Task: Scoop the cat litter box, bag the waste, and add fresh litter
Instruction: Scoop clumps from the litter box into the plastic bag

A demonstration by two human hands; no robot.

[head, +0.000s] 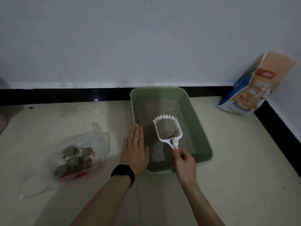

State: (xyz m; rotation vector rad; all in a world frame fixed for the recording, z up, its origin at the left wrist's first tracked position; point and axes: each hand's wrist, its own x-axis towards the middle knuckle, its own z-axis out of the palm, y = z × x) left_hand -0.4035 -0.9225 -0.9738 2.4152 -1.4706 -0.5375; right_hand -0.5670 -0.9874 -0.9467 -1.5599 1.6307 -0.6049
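**Loaded scoop over the box, bag waiting to the left**

Head view: the right hand (183, 160) pinches the end of the handle of a white slotted plastic litter scoop (168, 130), fingers closed round it. The scoop hangs over the green rectangular plastic litter box (197, 128) and carries grey litter with a clump near the handle end. The left hand (134, 150) lies flat with fingers straight and together, palm down against the box's left rim, holding nothing; it seems to steady the box.

The scoop looks stiff and light, but a grip so far back leaves the loaded head front-heavy, so it will probably want to dip; a hold nearer the bowl would likely steady it. The litter is loose and will sift through the slots when shaken, while the clump looks crumbly.

The thin clear plastic bag (97, 141) lies on the pale tiled floor (236, 176) left of the box, holding several grey clumps. It is limp and its mouth probably needs holding open. The blue and orange fresh litter sack (254, 88) leans in the right corner, probably heavy.
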